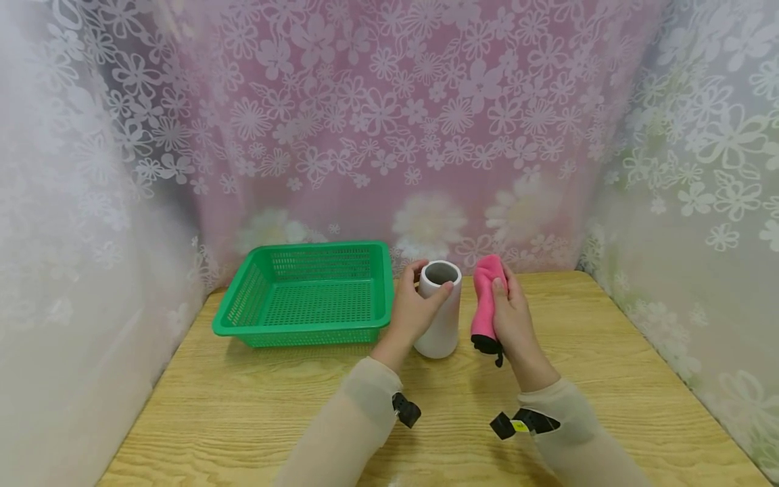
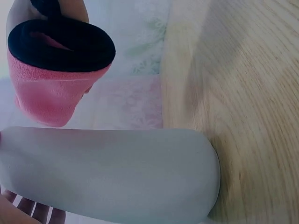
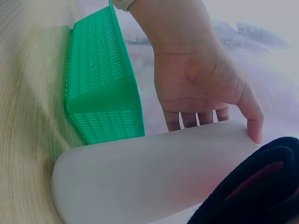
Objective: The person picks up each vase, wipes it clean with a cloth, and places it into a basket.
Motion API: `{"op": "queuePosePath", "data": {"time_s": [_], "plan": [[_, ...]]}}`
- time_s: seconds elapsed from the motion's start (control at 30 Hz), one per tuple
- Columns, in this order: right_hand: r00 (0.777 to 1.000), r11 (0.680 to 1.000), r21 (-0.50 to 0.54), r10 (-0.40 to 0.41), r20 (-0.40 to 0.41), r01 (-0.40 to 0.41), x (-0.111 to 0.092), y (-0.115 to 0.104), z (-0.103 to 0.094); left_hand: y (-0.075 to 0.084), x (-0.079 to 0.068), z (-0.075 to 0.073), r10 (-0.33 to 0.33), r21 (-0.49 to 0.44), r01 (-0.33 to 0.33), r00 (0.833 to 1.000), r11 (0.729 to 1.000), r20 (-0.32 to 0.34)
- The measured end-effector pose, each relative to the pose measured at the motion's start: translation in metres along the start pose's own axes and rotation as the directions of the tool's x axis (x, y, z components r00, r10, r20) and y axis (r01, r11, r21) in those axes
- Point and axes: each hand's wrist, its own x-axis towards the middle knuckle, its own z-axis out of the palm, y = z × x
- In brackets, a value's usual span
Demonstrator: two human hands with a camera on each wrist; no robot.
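Observation:
A white vase (image 1: 439, 331) with a hollow round mouth stands upright on the table. My left hand (image 1: 414, 308) grips its upper part, thumb by the rim and fingers round the far side. In the right wrist view, the left hand (image 3: 196, 79) shows its palm side beside the vase (image 3: 140, 179). To the right of the vase, my right hand (image 1: 516, 325) holds up a soft pink fleece piece (image 1: 485, 304), thumb across it. Its black-edged open end (image 2: 60, 46) faces down toward me, with a short black strap hanging from it.
A green perforated plastic basket (image 1: 310, 331) sits to the left of the vase, close to the left hand. Both stand on a wood-grain table (image 1: 255, 406). Floral curtains (image 1: 389, 122) hang behind and along both sides. Each wrist carries a small black camera (image 1: 406, 410).

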Motion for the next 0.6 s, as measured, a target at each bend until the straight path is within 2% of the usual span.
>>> {"op": "queuePosePath", "data": {"time_s": [0.37, 0.6], "plan": [[0.996, 0.996, -0.037, -0.082, -0.017, 0.082, -0.003, 0.0, 0.002, -0.002, 0.006, -0.007, -0.006, -0.03, 0.009, 0.996, 1.0, 0.093], [0.989, 0.987, -0.083, -0.14, -0.036, 0.137, -0.003, 0.0, 0.003, -0.004, 0.007, -0.012, -0.007, -0.101, 0.023, 0.988, 0.995, 0.155]]}}
